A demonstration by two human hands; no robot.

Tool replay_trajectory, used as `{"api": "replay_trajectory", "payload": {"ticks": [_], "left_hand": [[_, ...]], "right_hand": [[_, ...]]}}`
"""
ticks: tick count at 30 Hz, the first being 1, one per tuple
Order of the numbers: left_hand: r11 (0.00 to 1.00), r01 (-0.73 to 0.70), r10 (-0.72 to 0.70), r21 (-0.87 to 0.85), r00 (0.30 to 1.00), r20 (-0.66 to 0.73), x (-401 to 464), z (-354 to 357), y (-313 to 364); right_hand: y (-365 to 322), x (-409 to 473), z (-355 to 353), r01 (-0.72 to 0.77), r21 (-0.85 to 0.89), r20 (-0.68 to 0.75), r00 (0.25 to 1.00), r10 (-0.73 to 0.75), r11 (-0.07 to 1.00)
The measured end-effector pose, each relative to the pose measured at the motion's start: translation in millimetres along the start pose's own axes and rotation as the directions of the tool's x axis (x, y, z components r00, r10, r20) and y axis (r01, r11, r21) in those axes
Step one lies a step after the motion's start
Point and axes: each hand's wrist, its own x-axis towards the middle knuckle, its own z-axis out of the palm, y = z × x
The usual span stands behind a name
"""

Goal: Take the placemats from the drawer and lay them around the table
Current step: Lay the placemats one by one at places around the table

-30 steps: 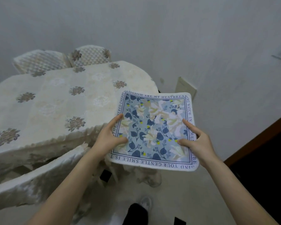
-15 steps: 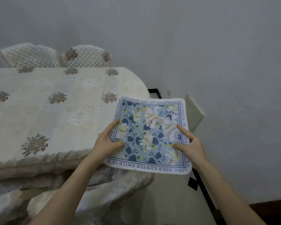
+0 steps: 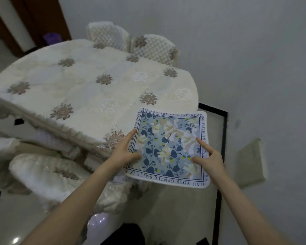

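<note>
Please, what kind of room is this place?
Probably a home dining room: a table under an embroidered cream cloth, covered chairs around it, and a floral placemat held in both hands.

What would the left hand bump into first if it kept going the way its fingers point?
Probably nothing solid: the left hand points up-right along the placemat it holds, past the table corner toward the wall; depth is unclear.

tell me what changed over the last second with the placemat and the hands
The view swung around the table's end: the cloth-covered table now fills more of the frame, with a dark doorway newly visible beyond it. The floral placemat came nearer the table's corner, its far left edge overlapping the cloth. Unchanged: left hand and right hand keep the same grip on its side edges; no mat lies on the table.
</note>
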Motion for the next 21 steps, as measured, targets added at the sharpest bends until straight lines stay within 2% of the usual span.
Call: {"api": "replay_trajectory", "payload": {"ticks": [5, 12, 21], "left_hand": [[0.994, 0.11, -0.112, -0.023, 0.988, -0.109, 12.5, 14.1, -9.4], [0.985, 0.149, -0.166, -0.082, 0.948, -0.272, 47.3, 26.8, -42.8], [0.942, 0.238, -0.305, -0.237, 0.9, -0.311, 88.2, 64.4, -77.6]], "right_hand": [[6.7, 61.4, -1.5, 0.015, -0.09, 0.169, 0.986, 0.001, 0.996], [13.4, 143.8, 21.5, 0.078, -0.21, 0.3, 0.954, -0.011, 0.975], [32.4, 226.9, 33.7, 0.121, -0.4, 0.401, 0.914, 0.055, 0.909]]}}
